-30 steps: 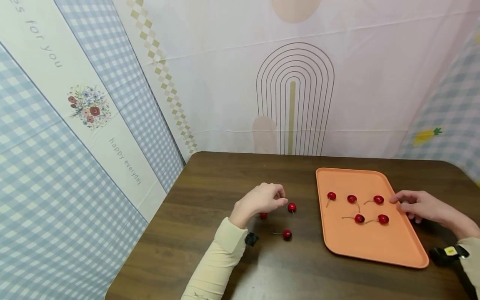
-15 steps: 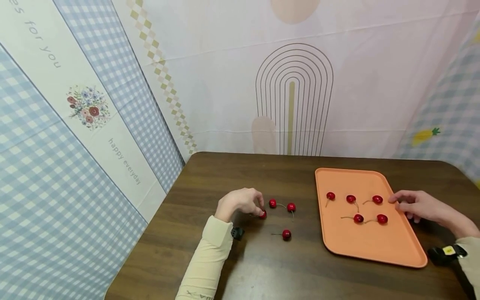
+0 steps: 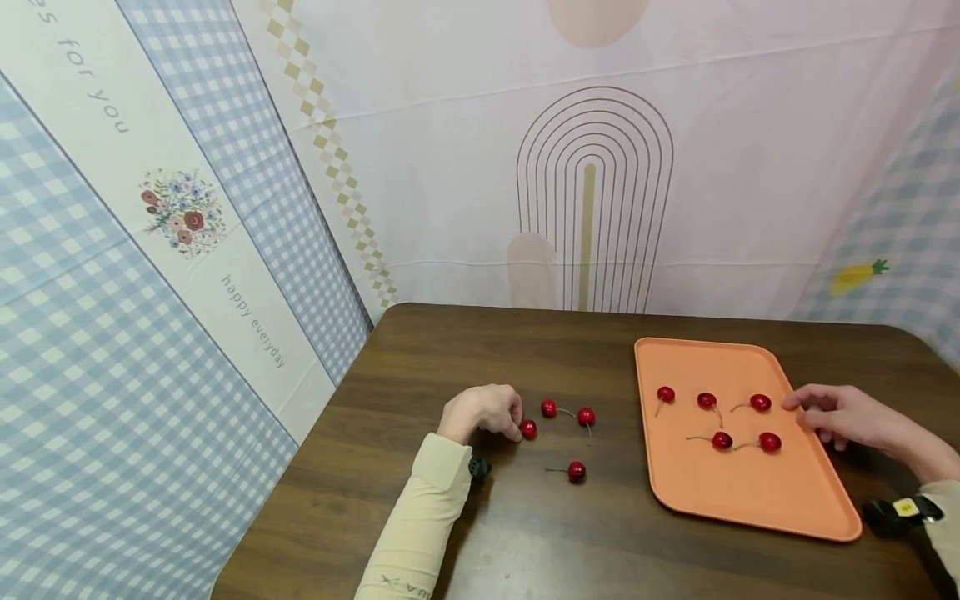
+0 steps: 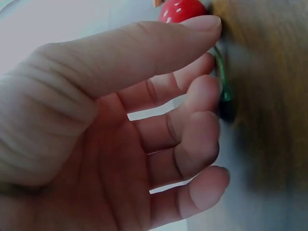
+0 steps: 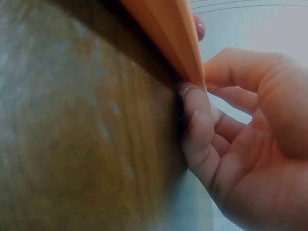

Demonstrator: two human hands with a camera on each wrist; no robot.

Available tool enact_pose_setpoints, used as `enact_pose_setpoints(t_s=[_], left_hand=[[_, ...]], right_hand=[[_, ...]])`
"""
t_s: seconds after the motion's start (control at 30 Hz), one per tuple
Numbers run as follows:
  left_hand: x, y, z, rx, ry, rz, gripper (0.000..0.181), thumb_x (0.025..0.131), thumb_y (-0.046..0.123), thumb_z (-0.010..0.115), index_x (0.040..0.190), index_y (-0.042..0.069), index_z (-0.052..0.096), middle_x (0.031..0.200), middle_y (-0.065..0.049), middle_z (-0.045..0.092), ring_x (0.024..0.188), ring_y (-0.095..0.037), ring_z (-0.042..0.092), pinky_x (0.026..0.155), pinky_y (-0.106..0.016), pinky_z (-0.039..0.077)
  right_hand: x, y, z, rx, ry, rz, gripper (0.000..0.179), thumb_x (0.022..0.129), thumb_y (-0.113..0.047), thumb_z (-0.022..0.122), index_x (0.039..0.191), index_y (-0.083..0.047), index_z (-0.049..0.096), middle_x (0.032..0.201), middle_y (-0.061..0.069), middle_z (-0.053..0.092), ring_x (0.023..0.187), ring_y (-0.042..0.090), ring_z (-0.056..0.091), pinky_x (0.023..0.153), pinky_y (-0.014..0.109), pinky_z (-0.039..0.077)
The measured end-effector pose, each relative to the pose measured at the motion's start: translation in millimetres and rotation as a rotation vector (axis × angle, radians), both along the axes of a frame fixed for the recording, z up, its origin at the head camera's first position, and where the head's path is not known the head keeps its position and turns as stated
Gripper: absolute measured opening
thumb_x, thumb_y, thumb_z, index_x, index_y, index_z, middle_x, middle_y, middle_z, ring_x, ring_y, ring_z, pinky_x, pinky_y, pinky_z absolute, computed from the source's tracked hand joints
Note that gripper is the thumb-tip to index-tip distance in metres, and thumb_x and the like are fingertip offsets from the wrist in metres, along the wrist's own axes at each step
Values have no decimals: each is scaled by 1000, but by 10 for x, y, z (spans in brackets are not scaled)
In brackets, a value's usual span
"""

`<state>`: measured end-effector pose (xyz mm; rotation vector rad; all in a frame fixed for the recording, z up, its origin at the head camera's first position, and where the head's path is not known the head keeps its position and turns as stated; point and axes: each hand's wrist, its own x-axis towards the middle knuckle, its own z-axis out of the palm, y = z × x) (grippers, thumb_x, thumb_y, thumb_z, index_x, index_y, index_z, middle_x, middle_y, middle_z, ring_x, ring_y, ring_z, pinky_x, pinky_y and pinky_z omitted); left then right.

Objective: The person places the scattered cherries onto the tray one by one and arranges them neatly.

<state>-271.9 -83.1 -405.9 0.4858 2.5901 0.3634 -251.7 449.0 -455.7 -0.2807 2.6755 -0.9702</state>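
My left hand [image 3: 512, 421] rests on the brown table [image 3: 450, 350], fingers loosely curled, tips right beside a red cherry [image 3: 528, 428]. In the left wrist view the left hand [image 4: 209, 53] shows a gap between thumb and fingers; the thumb tip meets a cherry [image 4: 182, 9] and its green stem [image 4: 222, 72] runs just past the fingertips, unpinched. Three more cherries [image 3: 549, 407] [image 3: 586, 415] [image 3: 576, 471] lie close by. My right hand [image 3: 801, 408] grips the right rim of the orange tray [image 3: 750, 492], which carries several cherries [image 3: 722, 439]; the right wrist view shows fingers [image 5: 195, 96] curled against the tray rim [image 5: 168, 29].
Patterned fabric walls close in the table at the left, back and right. The table's left edge [image 3: 315, 433] runs near my left sleeve [image 3: 420, 525]. A black wrist device [image 3: 896, 512] sits on my right arm at the lower right.
My left hand has drawn back to the left, uncovering a cherry near the one at centre, and now sits by the leftmost cherry. The right hand has stayed on the tray rim.
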Motion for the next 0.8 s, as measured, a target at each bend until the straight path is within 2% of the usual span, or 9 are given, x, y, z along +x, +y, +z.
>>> enact_pose_setpoints(t_s=[0.27,0.5,0.63,0.8], left_hand=[[-20,37,-26,-34,8,-16,26,82,20,77,62,18,60,61,8,52,58,-8,47,53,-25,38],[-46,42,-43,-36,-5,-46,38,81,14,71,52,18,47,52,8,42,52,-8,38,50,-25,31],[-42,61,-36,-16,-6,-81,39,82,12,67,52,19,43,50,8,37,51,-7,35,50,-24,29],[-35,153,-1,58,21,-130,37,82,13,65,54,19,41,52,9,33,51,-7,31,50,-23,27]], right_hand=[[5,-30,10,26,-15,-30,32,98,-16,54,122,6,55,80,3,55,61,14,51,53,29,48],[3,-24,-9,18,-10,-40,31,97,-15,55,121,5,56,76,2,54,60,14,51,53,29,48],[10,-5,-17,-18,-2,0,31,98,-16,55,120,6,56,75,1,54,59,15,52,52,29,48],[3,-1,-35,-19,-4,-9,31,98,-16,56,120,5,56,76,0,54,60,15,52,53,29,48]])
